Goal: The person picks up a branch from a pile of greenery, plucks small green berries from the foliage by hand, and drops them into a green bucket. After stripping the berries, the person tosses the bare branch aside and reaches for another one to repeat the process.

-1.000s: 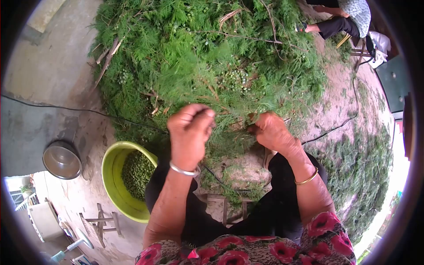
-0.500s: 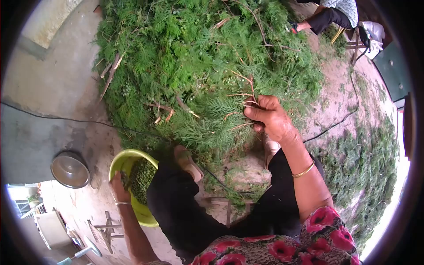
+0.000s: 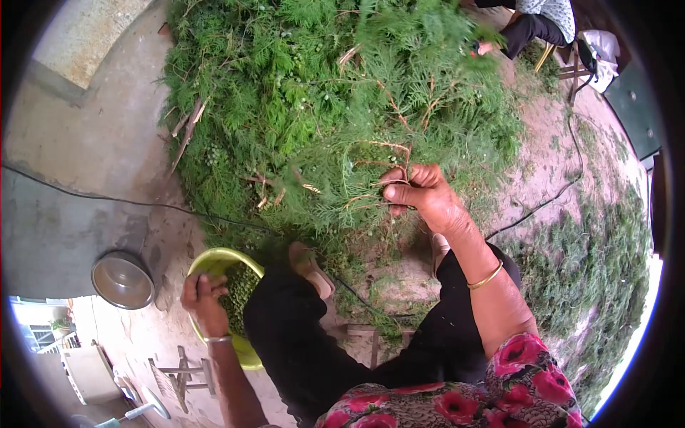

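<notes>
My right hand (image 3: pixel 428 194) is closed around the reddish stems of a cypress branch (image 3: pixel 374 171), whose green sprays spread to the left over the big heap. At the left, my left hand (image 3: pixel 205 303) is raised at the rim of a yellow-green bucket (image 3: pixel 246 357). Its fingers are slightly bent and apart, with nothing visible in them. Small round green cones or berries (image 3: pixel 239 294) fill part of the bucket; my leg hides its right side.
A large heap of cypress branches (image 3: pixel 285 93) lies ahead. A metal basin (image 3: pixel 123 279) stands left of the bucket, near a black cable (image 3: pixel 107 196) and a wooden stool (image 3: pixel 182 374). More greenery (image 3: pixel 585 278) covers the ground at right. Another person (image 3: pixel 539 28) sits at top right.
My left hand has lifted from inside the bucket to its rim. My right hand has shifted slightly left, still gripping the branch. The view has moved a little.
</notes>
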The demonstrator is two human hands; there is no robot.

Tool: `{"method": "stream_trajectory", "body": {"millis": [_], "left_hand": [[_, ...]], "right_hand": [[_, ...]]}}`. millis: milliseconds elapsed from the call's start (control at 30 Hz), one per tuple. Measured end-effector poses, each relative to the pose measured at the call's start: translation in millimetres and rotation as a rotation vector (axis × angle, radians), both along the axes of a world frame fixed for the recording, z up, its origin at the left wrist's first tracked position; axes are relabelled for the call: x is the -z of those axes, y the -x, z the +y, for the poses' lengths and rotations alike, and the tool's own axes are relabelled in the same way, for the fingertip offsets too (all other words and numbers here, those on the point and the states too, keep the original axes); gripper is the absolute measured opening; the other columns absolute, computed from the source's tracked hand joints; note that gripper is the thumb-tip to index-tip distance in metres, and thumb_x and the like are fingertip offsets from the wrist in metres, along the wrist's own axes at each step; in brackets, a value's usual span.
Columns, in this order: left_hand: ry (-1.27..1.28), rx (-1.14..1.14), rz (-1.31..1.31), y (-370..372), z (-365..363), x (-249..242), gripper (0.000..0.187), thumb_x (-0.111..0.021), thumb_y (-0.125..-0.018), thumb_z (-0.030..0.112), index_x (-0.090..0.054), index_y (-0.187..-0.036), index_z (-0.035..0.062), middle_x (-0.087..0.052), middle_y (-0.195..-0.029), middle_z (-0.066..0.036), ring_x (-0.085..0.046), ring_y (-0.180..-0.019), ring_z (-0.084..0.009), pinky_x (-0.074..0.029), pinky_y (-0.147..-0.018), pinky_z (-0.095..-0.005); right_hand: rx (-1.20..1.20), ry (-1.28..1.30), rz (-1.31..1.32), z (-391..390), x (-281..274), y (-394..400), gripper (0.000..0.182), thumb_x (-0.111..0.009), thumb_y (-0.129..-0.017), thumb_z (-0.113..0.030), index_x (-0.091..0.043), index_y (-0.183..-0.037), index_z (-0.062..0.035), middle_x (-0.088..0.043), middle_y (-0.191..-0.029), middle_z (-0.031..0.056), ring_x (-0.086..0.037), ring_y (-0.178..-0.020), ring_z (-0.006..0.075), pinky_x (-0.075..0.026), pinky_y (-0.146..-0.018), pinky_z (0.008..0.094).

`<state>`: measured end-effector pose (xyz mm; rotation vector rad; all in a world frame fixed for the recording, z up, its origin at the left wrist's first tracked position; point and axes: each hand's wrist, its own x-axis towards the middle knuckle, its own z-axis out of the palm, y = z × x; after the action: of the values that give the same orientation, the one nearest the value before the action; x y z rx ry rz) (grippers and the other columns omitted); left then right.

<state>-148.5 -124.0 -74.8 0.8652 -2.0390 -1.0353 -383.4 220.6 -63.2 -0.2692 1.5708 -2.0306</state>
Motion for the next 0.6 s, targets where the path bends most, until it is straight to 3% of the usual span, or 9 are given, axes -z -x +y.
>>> {"method": "stream_trajectory", "body": {"millis": [67,200,267,300,367,400,467,533,600], "left_hand": [[-0.597,0.021,0.18,26,20,-15,0.016,-0.062,-0.085,0.016,-0.059,-0.089,0.0007,-0.055,-0.071,-0.006,-0.048,-0.051,-0.0085,-0.038,-0.041,-0.0207],[-0.637,-0.063,0.14,35,4,-1,0.019,-0.065,-0.084,0.021,-0.059,-0.085,0.0034,-0.054,-0.063,-0.003,-0.036,-0.041,-0.0042,-0.027,-0.035,-0.0196],[-0.537,-0.265,-0.001,2,-40,27,0.028,-0.067,-0.081,0.026,-0.06,-0.092,0.001,-0.055,-0.069,-0.006,-0.049,-0.052,-0.0109,-0.04,-0.046,-0.0237],[-0.534,-0.258,-0.002,-14,-51,42,0.028,-0.067,-0.081,0.026,-0.06,-0.092,0.001,-0.055,-0.069,-0.006,-0.049,-0.052,-0.0109,-0.04,-0.046,-0.0237],[0.186,-0.249,-0.382,-33,-60,58,0.034,-0.068,-0.081,0.021,-0.059,-0.103,-0.0025,-0.058,-0.078,-0.009,-0.057,-0.072,-0.0187,-0.048,-0.065,-0.0324],[0.188,-0.246,-0.382,-33,-63,61,0.034,-0.068,-0.081,0.021,-0.059,-0.103,-0.0025,-0.058,-0.078,-0.009,-0.057,-0.072,-0.0187,-0.048,-0.065,-0.0324],[0.494,-0.071,-0.418,-29,-56,46,0.039,-0.066,-0.08,0.014,-0.055,-0.113,-0.004,-0.06,-0.09,-0.013,-0.057,-0.091,-0.0242,-0.046,-0.083,-0.0378],[0.249,0.143,-0.362,25,1,-11,0.03,-0.066,-0.078,0.007,-0.061,-0.106,-0.0023,-0.061,-0.101,-0.015,-0.058,-0.09,-0.0227,-0.048,-0.082,-0.0317],[0.101,0.361,-0.277,73,55,-42,0.024,-0.062,-0.079,-0.001,-0.065,-0.102,0.0012,-0.066,-0.096,-0.011,-0.062,-0.084,-0.0151,-0.05,-0.075,-0.0269]], "right_hand": [[-0.014,-0.051,0.048,1,-3,-1,0.018,-0.069,-0.08,-0.01,-0.066,-0.094,-0.0007,-0.06,-0.072,-0.0011,-0.054,-0.062,0.0068,-0.048,-0.055,0.0223],[0.032,-0.046,0.117,5,5,2,0.016,-0.069,-0.079,-0.01,-0.066,-0.093,-0.0011,-0.06,-0.07,-0.0007,-0.053,-0.06,0.0064,-0.047,-0.055,0.0227],[0.019,-0.092,0.21,8,3,4,0.014,-0.069,-0.079,-0.01,-0.067,-0.091,-0.0017,-0.06,-0.069,-0.0004,-0.051,-0.059,0.0052,-0.046,-0.055,0.0229],[0.026,-0.089,0.21,9,1,5,0.014,-0.069,-0.079,-0.01,-0.067,-0.091,-0.0017,-0.06,-0.069,-0.0004,-0.051,-0.059,0.0052,-0.046,-0.055,0.0229],[-0.019,-0.198,0.297,12,-2,5,0.013,-0.068,-0.08,-0.01,-0.067,-0.09,-0.0011,-0.06,-0.07,0.0009,-0.052,-0.061,0.0053,-0.046,-0.057,0.0235],[-0.015,-0.198,0.296,13,-3,5,0.013,-0.068,-0.08,-0.01,-0.067,-0.09,-0.0011,-0.06,-0.07,0.0009,-0.052,-0.061,0.0053,-0.046,-0.057,0.0235],[-0.065,-0.263,0.276,12,-3,-1,0.013,-0.068,-0.079,-0.01,-0.067,-0.09,-0.0031,-0.063,-0.075,0.0034,-0.057,-0.068,0.0097,-0.048,-0.065,0.0271],[-0.097,-0.309,0.369,11,-6,-4,0.013,-0.068,-0.079,-0.011,-0.067,-0.09,-0.0042,-0.065,-0.078,0.0051,-0.058,-0.072,0.0124,-0.048,-0.069,0.0291],[-0.124,-0.352,0.467,10,-3,-7,0.014,-0.068,-0.079,-0.012,-0.068,-0.091,-0.0053,-0.066,-0.082,0.0068,-0.06,-0.075,0.0151,-0.048,-0.073,0.0311]]}}
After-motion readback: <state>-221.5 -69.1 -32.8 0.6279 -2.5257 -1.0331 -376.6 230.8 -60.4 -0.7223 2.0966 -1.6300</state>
